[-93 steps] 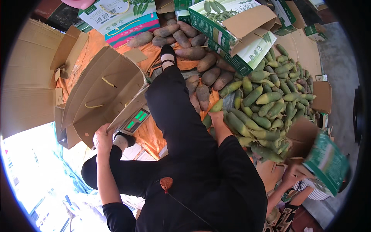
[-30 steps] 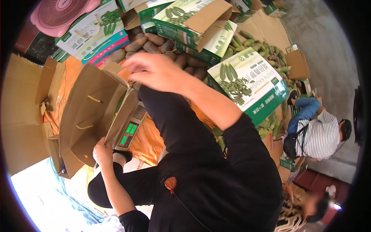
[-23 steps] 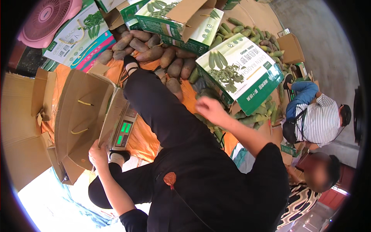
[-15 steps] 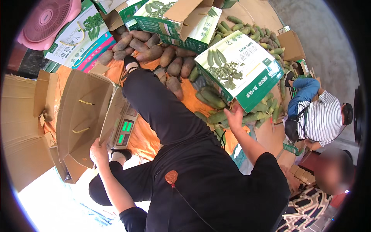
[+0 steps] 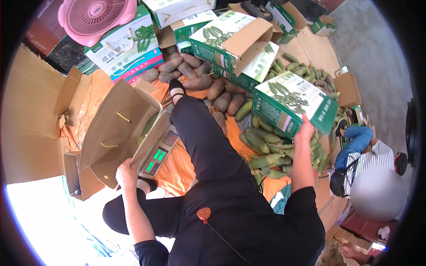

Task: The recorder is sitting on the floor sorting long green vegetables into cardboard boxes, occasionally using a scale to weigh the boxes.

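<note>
Left hand [image 5: 127,172] grips the lower flap edge of an open brown carton [image 5: 116,133], fingers closed on the cardboard; the carton sits tilted on a scale [image 5: 158,153] with green lit digits, on the orange sheet [image 5: 177,170] by the person's left leg. Right hand [image 5: 304,131] is raised and touches the lower corner of a green-and-white box [image 5: 293,103]; whether the fingers wrap the box edge cannot be told. That box hangs tilted above a pile of green gourds [image 5: 266,148], just right of the outstretched leg. Brown tubers [image 5: 202,80] lie in a row beyond the foot. A second green-and-white box [image 5: 233,42], flap open, sits behind them. Pink fan [image 5: 95,17] at top left. Another person in a striped shirt [image 5: 370,162] sits at the right edge.
</note>
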`<act>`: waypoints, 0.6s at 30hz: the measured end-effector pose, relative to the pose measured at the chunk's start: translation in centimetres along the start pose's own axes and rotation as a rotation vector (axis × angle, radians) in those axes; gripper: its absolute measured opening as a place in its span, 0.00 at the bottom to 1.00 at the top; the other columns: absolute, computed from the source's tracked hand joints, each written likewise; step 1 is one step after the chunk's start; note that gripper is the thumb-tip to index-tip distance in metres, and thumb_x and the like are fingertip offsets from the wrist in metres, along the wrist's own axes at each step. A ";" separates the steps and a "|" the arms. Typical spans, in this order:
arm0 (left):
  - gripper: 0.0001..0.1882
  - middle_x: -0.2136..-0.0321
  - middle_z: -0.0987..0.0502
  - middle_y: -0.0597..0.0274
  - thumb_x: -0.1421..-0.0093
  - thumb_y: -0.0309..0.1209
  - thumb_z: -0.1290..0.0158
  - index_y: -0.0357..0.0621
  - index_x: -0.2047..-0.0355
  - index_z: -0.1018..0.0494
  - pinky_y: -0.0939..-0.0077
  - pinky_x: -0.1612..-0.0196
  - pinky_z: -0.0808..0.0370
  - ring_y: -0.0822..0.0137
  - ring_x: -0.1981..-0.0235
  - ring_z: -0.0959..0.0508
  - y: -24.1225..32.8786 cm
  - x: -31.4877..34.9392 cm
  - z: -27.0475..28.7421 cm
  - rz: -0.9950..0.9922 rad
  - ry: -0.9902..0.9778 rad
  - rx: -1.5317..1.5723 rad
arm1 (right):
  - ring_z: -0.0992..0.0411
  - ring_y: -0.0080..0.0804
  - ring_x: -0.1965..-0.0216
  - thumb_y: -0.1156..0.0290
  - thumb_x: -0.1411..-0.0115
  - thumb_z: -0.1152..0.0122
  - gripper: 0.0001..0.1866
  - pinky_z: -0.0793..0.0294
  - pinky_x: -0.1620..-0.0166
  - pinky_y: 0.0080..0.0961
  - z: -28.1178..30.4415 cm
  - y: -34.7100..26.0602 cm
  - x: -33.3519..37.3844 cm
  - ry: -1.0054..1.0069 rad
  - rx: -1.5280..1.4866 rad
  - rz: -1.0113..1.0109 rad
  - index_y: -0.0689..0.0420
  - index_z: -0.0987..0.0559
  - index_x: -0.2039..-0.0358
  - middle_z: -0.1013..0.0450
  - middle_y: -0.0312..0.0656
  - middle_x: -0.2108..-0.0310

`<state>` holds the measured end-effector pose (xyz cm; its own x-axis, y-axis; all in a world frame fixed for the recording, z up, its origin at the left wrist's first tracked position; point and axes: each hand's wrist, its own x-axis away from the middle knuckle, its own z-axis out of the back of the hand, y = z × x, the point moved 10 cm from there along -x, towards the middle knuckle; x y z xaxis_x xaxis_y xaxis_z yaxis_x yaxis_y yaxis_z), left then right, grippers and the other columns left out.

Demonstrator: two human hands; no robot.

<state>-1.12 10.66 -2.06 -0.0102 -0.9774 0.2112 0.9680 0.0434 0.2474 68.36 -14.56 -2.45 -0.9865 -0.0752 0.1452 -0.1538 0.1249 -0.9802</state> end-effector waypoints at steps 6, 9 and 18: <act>0.11 0.71 0.22 0.48 0.49 0.32 0.45 0.47 0.65 0.22 0.59 0.62 0.26 0.48 0.66 0.22 -0.1 0.1 0.2 0.016 -0.008 -0.023 | 0.29 0.33 0.54 0.77 0.45 0.39 0.21 0.31 0.49 0.31 -2.3 -10.5 3.5 -0.128 -0.129 0.041 0.64 0.28 0.49 0.28 0.41 0.52; 0.10 0.71 0.22 0.49 0.49 0.32 0.45 0.47 0.65 0.22 0.58 0.62 0.26 0.48 0.66 0.22 0.1 0.0 0.2 0.025 -0.035 -0.032 | 0.28 0.31 0.54 0.76 0.44 0.39 0.21 0.31 0.48 0.30 -4.5 -14.7 4.8 -0.181 -0.191 0.080 0.64 0.27 0.50 0.27 0.41 0.53; 0.10 0.68 0.22 0.52 0.48 0.32 0.46 0.48 0.65 0.23 0.59 0.60 0.26 0.51 0.64 0.22 -1.0 0.1 -0.7 0.049 -0.042 -0.024 | 0.30 0.31 0.51 0.72 0.43 0.38 0.20 0.37 0.44 0.37 -23.1 -20.8 6.8 -0.482 -0.381 0.177 0.61 0.27 0.50 0.27 0.40 0.53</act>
<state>-1.89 10.42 -2.90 0.0271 -0.9646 0.2623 0.9732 0.0854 0.2135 63.56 5.19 22.00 -0.8767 -0.4465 -0.1787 -0.0872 0.5130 -0.8540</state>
